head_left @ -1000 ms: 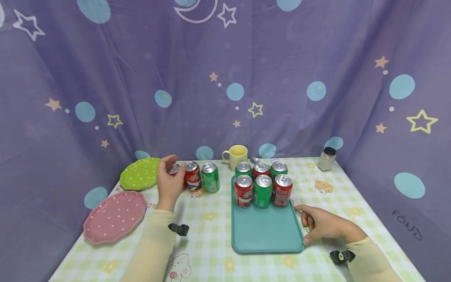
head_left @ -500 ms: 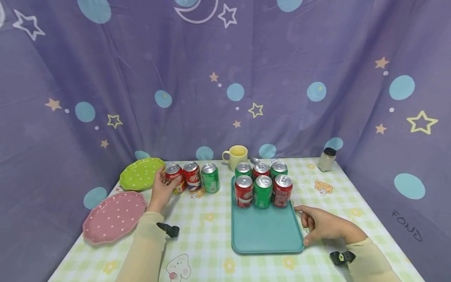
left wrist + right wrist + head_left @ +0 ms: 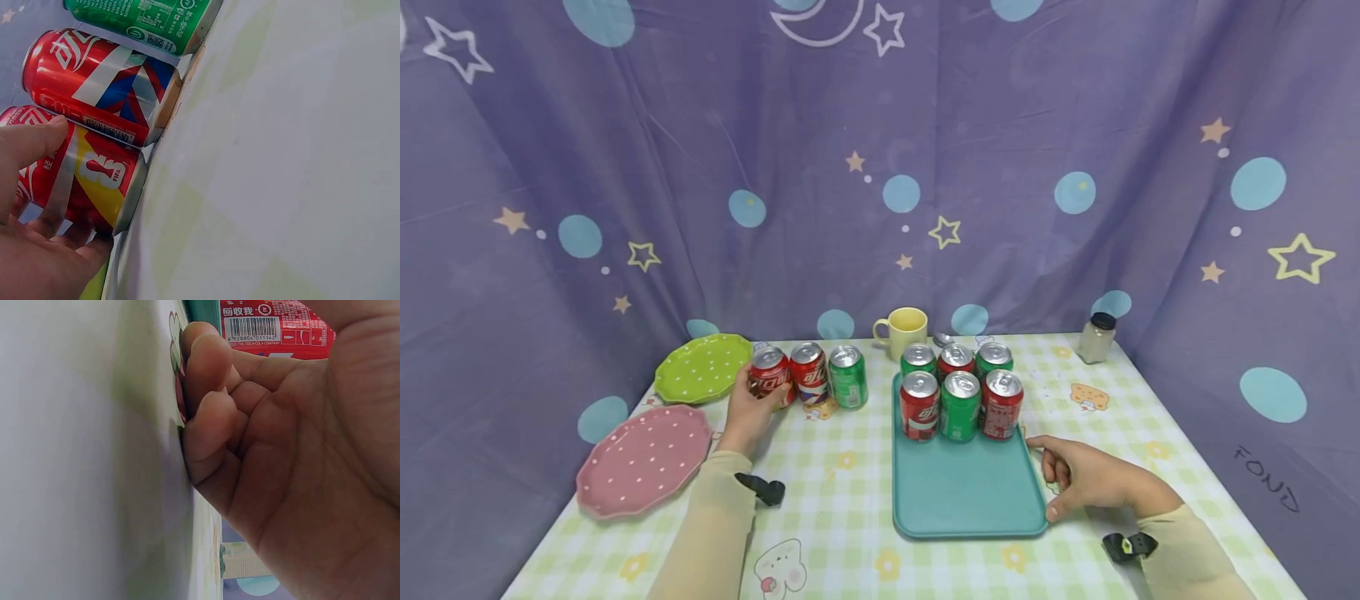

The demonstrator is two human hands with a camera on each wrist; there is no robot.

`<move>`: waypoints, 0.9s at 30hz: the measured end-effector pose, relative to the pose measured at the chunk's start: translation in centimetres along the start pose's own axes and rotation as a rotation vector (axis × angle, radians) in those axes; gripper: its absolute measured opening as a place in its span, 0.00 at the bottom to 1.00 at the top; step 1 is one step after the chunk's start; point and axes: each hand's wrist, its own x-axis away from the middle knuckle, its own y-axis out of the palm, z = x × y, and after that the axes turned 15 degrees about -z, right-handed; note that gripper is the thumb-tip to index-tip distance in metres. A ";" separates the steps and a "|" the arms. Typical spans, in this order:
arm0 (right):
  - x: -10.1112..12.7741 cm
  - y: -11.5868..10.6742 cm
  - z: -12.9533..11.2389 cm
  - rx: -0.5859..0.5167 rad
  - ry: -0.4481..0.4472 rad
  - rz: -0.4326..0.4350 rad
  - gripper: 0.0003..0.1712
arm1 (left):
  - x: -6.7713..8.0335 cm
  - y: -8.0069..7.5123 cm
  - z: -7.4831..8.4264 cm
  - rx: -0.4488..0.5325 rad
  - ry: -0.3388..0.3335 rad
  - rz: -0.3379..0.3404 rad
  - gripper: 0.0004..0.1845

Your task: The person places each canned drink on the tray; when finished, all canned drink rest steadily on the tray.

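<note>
At the left end of a short row, my left hand [image 3: 748,421] grips a red Coca-Cola can [image 3: 771,373], which stands upright. The left wrist view shows the thumb across one side of this can [image 3: 94,178] and the fingers round the other. Close beside it are a second red cola can [image 3: 809,377] and a green soda can [image 3: 848,379]. My right hand [image 3: 1097,475] rests on the cloth, index finger and thumb at the right edge of a teal tray [image 3: 966,492], other fingers loosely curled. Red cans [image 3: 919,412] and green cans [image 3: 959,414] fill the tray's far half in two rows.
A green dotted plate [image 3: 700,371] and a pink dotted plate [image 3: 643,462] lie at the left. Behind the tray stand a yellow mug [image 3: 906,332] and a spoon [image 3: 943,340]. A black-lidded jar [image 3: 1097,342] is at the back right, near the purple curtain [image 3: 1037,267].
My left hand has come down and leftward onto the leftmost red can and now grips it. The can has turned a little in place. My right hand and the tray have stayed still.
</note>
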 end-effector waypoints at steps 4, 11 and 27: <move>0.0 0.0 0.1 0.004 0.010 -0.003 0.62 | 0.1 0.0 -0.2 0.024 0.002 0.034 0.43; -0.1 0.0 0.3 0.020 0.018 0.003 0.62 | 0.1 -0.3 0.0 0.082 0.026 0.144 0.44; 0.0 0.0 0.1 0.011 0.021 0.001 0.62 | 2.9 -1.3 10.3 0.126 0.401 0.373 0.36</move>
